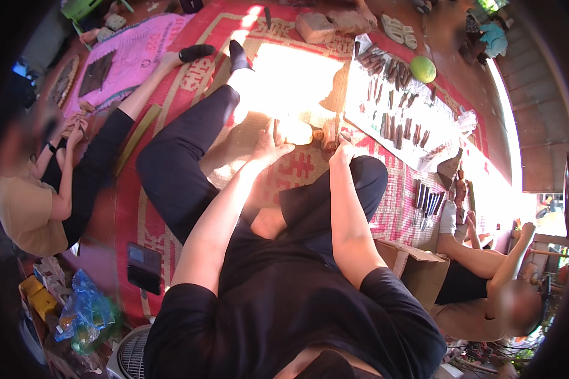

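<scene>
My left hand curls around one end of a pale yellowish rounded block, its thumb along the near side. Strong sunlight washes out part of that block. Just to its right, a reddish-brown wooden piece lies against the mat between my hands. My right hand is closed beside the wooden piece. A small dark tip shows at its fingers, too small to name. My legs are folded on either side, under both forearms.
A white sheet at the right bears rows of dark brown pieces and a green round fruit. Several slim tools lie near a cardboard box. A phone lies left. People sit at both sides.
</scene>
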Action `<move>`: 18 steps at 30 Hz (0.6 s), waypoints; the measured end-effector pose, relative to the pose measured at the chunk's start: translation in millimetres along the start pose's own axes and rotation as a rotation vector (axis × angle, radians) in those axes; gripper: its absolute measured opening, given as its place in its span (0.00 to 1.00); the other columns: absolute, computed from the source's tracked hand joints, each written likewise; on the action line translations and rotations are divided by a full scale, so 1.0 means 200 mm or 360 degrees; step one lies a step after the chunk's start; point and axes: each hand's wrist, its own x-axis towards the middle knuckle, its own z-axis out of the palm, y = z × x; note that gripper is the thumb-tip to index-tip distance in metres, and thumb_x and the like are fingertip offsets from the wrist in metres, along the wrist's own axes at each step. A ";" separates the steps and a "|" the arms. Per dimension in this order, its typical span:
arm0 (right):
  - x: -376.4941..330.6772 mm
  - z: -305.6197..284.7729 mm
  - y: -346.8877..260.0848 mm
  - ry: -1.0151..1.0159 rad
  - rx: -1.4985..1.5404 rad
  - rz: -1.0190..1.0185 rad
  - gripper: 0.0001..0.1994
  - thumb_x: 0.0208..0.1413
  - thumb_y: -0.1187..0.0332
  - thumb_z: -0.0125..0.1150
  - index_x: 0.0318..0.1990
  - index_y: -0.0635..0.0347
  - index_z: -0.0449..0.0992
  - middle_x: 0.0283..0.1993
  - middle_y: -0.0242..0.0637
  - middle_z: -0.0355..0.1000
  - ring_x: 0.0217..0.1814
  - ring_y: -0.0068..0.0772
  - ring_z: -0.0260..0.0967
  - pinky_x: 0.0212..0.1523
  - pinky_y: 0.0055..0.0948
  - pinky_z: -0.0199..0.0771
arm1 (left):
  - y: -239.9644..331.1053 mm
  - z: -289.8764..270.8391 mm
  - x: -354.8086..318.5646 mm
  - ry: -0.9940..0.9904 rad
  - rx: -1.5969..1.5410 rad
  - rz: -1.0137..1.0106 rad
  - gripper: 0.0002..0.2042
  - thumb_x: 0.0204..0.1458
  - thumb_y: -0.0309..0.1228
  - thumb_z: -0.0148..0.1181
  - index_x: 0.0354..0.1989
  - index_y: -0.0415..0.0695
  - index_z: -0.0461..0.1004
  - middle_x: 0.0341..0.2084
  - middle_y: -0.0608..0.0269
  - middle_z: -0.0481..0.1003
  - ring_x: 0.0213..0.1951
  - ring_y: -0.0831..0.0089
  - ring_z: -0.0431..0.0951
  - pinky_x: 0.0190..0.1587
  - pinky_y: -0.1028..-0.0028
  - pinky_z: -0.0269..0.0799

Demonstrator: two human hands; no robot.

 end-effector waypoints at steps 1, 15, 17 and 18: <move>0.08 -0.05 0.01 -0.0014 -0.0031 0.0010 0.09 0.52 0.84 0.55 0.38 0.61 0.74 0.37 0.31 0.73 0.39 0.28 0.71 0.43 0.26 0.71 | 0.05 0.03 -0.02 0.0001 -0.0154 0.0096 0.46 0.44 0.43 0.67 0.69 0.49 0.45 0.57 0.40 0.58 0.59 0.49 0.63 0.61 0.54 0.61; -0.06 -0.07 -0.01 -0.0526 -0.0243 -0.0114 0.08 0.55 0.78 0.57 0.41 0.56 0.71 0.41 0.31 0.72 0.40 0.26 0.72 0.40 0.26 0.72 | -0.01 -0.02 -0.03 0.0102 -0.0508 0.0033 0.34 0.51 0.48 0.62 0.64 0.47 0.60 0.44 0.58 0.76 0.48 0.68 0.76 0.53 0.69 0.69; -0.06 -0.08 -0.01 -0.0593 -0.0213 -0.0142 0.07 0.55 0.77 0.57 0.41 0.56 0.71 0.39 0.31 0.72 0.38 0.25 0.71 0.39 0.24 0.71 | -0.03 -0.03 -0.03 0.0103 -0.0643 0.0064 0.32 0.51 0.49 0.60 0.63 0.49 0.62 0.48 0.55 0.75 0.49 0.64 0.76 0.53 0.67 0.68; -0.06 -0.08 -0.01 -0.0623 -0.0184 -0.0182 0.07 0.55 0.77 0.57 0.41 0.56 0.71 0.38 0.31 0.72 0.36 0.24 0.71 0.38 0.24 0.71 | -0.04 -0.03 -0.03 0.0073 -0.0709 0.0020 0.31 0.52 0.49 0.60 0.63 0.49 0.62 0.47 0.56 0.75 0.49 0.65 0.76 0.53 0.68 0.68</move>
